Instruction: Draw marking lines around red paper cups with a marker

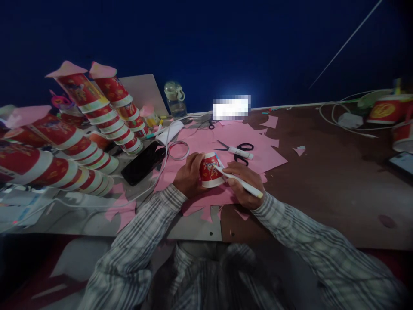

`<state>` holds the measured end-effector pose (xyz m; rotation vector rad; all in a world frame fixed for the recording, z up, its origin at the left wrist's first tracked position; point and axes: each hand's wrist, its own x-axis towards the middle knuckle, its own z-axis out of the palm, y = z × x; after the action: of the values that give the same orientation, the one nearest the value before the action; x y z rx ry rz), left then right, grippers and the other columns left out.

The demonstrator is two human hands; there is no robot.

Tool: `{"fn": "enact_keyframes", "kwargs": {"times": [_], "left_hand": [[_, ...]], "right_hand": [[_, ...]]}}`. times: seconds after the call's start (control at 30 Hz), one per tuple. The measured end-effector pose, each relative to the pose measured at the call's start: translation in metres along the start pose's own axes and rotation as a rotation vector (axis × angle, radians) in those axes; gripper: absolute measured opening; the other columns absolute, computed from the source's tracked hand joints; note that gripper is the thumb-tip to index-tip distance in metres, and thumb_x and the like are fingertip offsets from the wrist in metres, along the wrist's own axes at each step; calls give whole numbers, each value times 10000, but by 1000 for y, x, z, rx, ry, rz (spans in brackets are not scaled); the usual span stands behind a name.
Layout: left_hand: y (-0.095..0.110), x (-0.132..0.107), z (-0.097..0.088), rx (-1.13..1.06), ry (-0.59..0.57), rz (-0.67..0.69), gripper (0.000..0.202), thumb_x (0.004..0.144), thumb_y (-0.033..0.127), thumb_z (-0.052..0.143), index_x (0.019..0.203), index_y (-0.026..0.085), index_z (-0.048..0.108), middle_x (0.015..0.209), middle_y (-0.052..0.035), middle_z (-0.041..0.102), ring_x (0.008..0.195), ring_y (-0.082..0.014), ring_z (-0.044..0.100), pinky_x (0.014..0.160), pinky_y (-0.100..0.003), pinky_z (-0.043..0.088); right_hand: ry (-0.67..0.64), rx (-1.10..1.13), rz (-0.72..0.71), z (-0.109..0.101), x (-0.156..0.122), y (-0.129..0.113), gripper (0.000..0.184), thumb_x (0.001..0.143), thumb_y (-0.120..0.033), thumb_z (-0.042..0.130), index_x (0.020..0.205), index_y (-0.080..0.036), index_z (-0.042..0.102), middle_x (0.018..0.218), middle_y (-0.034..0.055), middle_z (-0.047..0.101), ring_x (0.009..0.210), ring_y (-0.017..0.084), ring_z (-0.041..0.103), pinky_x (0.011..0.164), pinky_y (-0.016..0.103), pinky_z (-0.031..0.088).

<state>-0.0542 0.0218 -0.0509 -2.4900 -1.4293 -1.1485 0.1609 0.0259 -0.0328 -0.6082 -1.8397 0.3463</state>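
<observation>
My left hand is wrapped round the left side of a red paper cup with a white rim, which stands upside down over the pink paper. A white marker with a yellowish end is pinched in my right hand; its tip meets or nearly meets the cup's printed side. Just beyond the cup lie black-handled scissors, with a white glue stick resting across them. Pink paper sheets spread beneath and around these things. A roll of tape sits behind my left hand.
Tall stacks of red paper cups with pink paper tops lean at the left. A black phone, a water bottle and a white cable are nearby. Another phone and a red cup are at the far right.
</observation>
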Motion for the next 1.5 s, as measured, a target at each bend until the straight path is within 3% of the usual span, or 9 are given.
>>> {"fn": "enact_keyframes", "kwargs": {"times": [0.17, 0.4, 0.8, 1.03, 1.23, 1.4, 1.5], "left_hand": [[0, 0, 0, 7, -14, -27, 1010, 748, 728, 679, 1444, 83, 334, 1254, -244, 551, 1198, -360, 600, 921, -480, 582], [4, 2, -2, 13, -22, -75, 1033, 711, 740, 703, 1444, 116, 329, 1264, -227, 547, 1229, -358, 590, 902, -453, 596], [-4, 1, -1, 18, -25, -6, 1003, 737, 682, 718, 1449, 104, 311, 1249, -232, 553, 1200, -359, 596, 925, -487, 582], [1, 1, -1, -21, 10, -35, 1065, 700, 686, 756, 1470, 113, 295, 1283, -235, 532, 1242, -366, 566, 863, -441, 609], [1, -1, 0, 10, 34, -7, 1034, 724, 685, 742, 1475, 139, 287, 1267, -213, 543, 1215, -345, 588, 838, -402, 606], [-5, -2, -2, 9, -20, -17, 1054, 719, 668, 755, 1487, 141, 263, 1291, -217, 520, 1212, -348, 586, 844, -417, 603], [-10, -3, -1, -5, -20, -12, 1054, 718, 658, 759, 1486, 125, 273, 1293, -221, 517, 1212, -349, 577, 855, -429, 600]], "right_hand": [[-98, 42, -81, -2, 3, -6, 241, 974, -287, 487, 1072, -203, 690, 840, 72, 750, 784, 229, 722, 898, 503, 592], [62, -48, 54, 1, -1, 4, 238, 966, -341, 530, 1067, -203, 696, 924, 104, 760, 891, 263, 724, 842, 460, 597], [-80, 69, -51, -3, 5, -4, 214, 970, -277, 486, 1007, -207, 685, 785, 55, 733, 742, 211, 693, 862, 483, 577], [88, -9, 68, -2, 7, 4, 225, 968, -286, 521, 1006, -171, 710, 865, 100, 754, 815, 233, 716, 746, 413, 583], [51, -31, 62, 0, 5, 7, 301, 991, -357, 484, 994, -171, 721, 837, 102, 745, 807, 236, 708, 754, 421, 587], [22, 39, 44, -1, 4, 2, 228, 959, -297, 519, 987, -179, 712, 827, 94, 742, 804, 238, 700, 775, 431, 580], [-35, 107, -36, -2, 5, -4, 208, 948, -261, 504, 977, -190, 698, 794, 70, 741, 737, 217, 687, 816, 454, 575]]}}
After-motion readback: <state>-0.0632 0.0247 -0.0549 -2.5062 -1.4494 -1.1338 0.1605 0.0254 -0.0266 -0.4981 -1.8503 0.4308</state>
